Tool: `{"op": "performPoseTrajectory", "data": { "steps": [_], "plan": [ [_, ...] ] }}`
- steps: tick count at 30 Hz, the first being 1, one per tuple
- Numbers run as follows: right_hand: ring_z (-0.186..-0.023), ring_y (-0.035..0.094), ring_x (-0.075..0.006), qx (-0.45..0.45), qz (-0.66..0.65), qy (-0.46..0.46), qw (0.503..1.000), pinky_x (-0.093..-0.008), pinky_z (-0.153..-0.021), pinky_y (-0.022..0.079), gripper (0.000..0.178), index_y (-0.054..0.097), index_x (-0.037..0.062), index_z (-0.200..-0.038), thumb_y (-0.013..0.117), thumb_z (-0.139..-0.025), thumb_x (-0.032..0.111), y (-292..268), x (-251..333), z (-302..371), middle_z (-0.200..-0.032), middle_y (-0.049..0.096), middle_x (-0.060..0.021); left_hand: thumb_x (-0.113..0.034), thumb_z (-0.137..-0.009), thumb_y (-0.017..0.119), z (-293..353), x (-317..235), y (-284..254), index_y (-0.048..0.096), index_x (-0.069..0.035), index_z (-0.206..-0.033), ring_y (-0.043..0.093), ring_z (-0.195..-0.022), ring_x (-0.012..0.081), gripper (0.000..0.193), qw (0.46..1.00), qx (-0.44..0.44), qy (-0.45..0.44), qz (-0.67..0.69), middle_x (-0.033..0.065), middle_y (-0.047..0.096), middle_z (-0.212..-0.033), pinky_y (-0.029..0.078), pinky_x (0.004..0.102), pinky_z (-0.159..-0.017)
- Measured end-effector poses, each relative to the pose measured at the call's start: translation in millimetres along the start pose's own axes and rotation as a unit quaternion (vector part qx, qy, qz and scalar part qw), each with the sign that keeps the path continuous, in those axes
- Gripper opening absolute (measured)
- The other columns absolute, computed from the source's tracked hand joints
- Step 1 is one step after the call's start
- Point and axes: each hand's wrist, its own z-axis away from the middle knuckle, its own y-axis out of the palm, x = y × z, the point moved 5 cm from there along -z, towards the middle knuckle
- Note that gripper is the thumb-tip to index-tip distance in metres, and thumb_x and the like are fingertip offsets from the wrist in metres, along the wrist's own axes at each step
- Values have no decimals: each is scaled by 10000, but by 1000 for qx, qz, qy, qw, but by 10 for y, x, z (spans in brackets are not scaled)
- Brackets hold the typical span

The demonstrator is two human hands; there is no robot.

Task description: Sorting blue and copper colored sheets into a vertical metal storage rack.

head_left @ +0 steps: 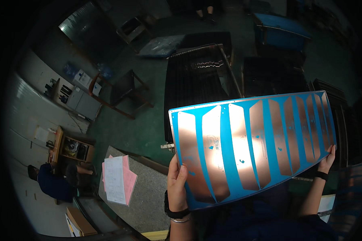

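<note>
A large thin copper-clad panel (234,168) with blue bands between shiny copper strips spans the space before me, tilted so that its face catches a bright glare. My left hand (177,182) grips its lower left edge, thumb on the face and fingers behind. At the lower right corner my right hand (328,160) holds the panel's edge, its fingers partly hidden behind it. A dark watch and a thin bracelet circle my left wrist; a dark band is on the right one.
Beyond the panel stands a dark slotted rack (193,80). White and pink papers (116,180) lie on a grey speckled tabletop (147,201) at left. Farther off are a wooden chair (122,90), a blue bin (281,32) and a seated person (54,182) in dark clothes.
</note>
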Motion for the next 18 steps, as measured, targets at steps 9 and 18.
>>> {"op": "performPoseTrajectory", "data": {
  "steps": [9,18],
  "plan": [
    [-1078,555,-208,-34,51,23,998,-354,-965,439,288,547,-12,-1147,485,-976,211,304,-99,99,-1165,601,-104,-326,-1010,366,5,26,-50,367,17,-1363,494,-1156,174,492,1000,-19,-3,-7,116,509,-1276,393,328,-977],
    [-1107,554,-225,-10,50,32,998,-369,-982,435,302,539,-17,-1185,478,-974,190,690,-191,196,-1206,590,-130,-329,-1006,377,-14,11,-101,384,12,-1357,515,-1136,176,489,1000,-27,-6,-11,114,533,-1250,414,322,-955]
  ]
}}
